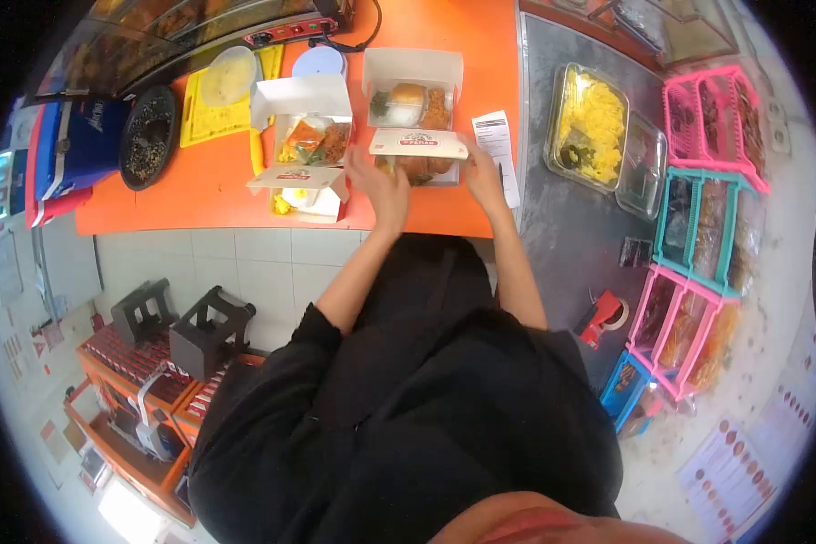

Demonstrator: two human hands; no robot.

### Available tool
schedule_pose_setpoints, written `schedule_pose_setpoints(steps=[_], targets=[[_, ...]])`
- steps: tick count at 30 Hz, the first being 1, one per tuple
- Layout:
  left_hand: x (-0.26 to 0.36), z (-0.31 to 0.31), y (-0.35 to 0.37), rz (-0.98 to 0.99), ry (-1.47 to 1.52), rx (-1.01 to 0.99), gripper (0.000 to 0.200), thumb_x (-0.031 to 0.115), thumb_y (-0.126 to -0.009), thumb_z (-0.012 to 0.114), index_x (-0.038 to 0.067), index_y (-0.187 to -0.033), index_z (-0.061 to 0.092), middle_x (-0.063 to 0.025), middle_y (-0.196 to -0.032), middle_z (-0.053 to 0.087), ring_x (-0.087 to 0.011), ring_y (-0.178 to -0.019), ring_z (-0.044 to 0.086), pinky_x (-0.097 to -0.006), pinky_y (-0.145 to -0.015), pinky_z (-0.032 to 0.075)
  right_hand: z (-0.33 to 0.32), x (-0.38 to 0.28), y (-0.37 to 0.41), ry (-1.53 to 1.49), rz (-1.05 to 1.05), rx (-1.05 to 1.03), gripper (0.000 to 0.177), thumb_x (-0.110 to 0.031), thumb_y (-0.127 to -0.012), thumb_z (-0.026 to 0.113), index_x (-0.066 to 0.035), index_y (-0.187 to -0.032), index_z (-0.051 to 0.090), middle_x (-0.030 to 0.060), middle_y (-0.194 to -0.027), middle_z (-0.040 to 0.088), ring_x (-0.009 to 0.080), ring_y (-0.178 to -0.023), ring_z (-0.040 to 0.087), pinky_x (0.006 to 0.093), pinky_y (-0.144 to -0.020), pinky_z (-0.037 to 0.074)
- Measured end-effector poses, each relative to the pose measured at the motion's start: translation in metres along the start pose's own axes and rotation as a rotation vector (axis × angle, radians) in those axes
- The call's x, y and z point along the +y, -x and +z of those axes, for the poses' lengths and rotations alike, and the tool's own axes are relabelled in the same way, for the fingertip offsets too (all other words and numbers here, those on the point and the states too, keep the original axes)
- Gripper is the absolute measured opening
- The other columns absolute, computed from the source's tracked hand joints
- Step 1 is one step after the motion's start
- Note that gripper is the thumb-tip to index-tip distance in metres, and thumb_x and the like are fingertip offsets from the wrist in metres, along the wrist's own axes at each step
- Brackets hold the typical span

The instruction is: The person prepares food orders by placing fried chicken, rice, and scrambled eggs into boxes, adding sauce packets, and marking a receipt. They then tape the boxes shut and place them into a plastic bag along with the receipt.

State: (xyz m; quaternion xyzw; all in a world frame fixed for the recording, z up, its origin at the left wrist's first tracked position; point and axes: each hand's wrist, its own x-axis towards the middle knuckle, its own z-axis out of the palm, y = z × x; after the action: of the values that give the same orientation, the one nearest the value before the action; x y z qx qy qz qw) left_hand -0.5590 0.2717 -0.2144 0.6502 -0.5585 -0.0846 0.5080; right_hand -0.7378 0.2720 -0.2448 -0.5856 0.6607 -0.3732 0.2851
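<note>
- Locating the box: where do we find it, and how does each grip stand?
- We find it at the front of the orange counter, its lid partly covering brown food. Our left grip is at the box's left side; our right grip is at the lid's right end. We cannot tell whether either is closed on the cardboard.
- Why do we set our grips at opposite ends?
- Probably to steady the lid evenly. We judge that the other boxes stand open nearby so their contents can be checked.
- Which writing can we read?
- None with certainty. We see red lettering on the lid, small print on the paper sheet just beside it, and pale marking on the blue cooler; all are too small or blurred.
</note>
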Motion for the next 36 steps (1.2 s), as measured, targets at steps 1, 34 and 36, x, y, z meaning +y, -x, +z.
schedule_pose_setpoints(steps=[1,34,36], targets=[[-0.012,0.002,-0.02,0.01,0.013,0.004,0.049,-0.003,-0.076,0.057,-0.004,-0.124,0.047,-0.0239,-0.121,0.051,-0.044,-0.12,0.042,-0.0518,-0.099,0.032,-0.002,0.0,-0.011,-0.044,0.097,-0.11,0.033,-0.018,-0.092,0.054,-0.012,-0.125,0.056,0.0218,-0.1,0.061,0.0369,-0.097,0.059,0.0404,-0.085,0.046],[-0.086,-0.016,-0.023,0.406,-0.097,-1.112,0.101,0.045,-0.055,0.086,0.007,-0.137,0.04,-0.0281,-0.153,0.006,-0.0437,-0.142,0.007,-0.053,-0.115,0.015,0.001,0.02,0.025,0.16,-0.199,-0.18,0.076,-0.044,-0.075,0.072,-0.024,-0.142,0.042,0.0216,-0.144,0.028,0.0422,-0.134,0.03,0.0534,-0.106,0.032],[-0.077,-0.01,-0.03,0.669,-0.216,-1.25,0.104,0.049,-0.051,0.086,0.009,-0.137,0.041,-0.0277,-0.151,0.017,-0.0434,-0.141,0.013,-0.0552,-0.114,0.015,-0.006,-0.033,0.02,0.699,-0.195,-0.522,0.106,-0.049,-0.058,0.083,-0.026,-0.147,0.031,0.0201,-0.143,0.028,0.0407,-0.137,0.024,0.0688,-0.101,0.026]])
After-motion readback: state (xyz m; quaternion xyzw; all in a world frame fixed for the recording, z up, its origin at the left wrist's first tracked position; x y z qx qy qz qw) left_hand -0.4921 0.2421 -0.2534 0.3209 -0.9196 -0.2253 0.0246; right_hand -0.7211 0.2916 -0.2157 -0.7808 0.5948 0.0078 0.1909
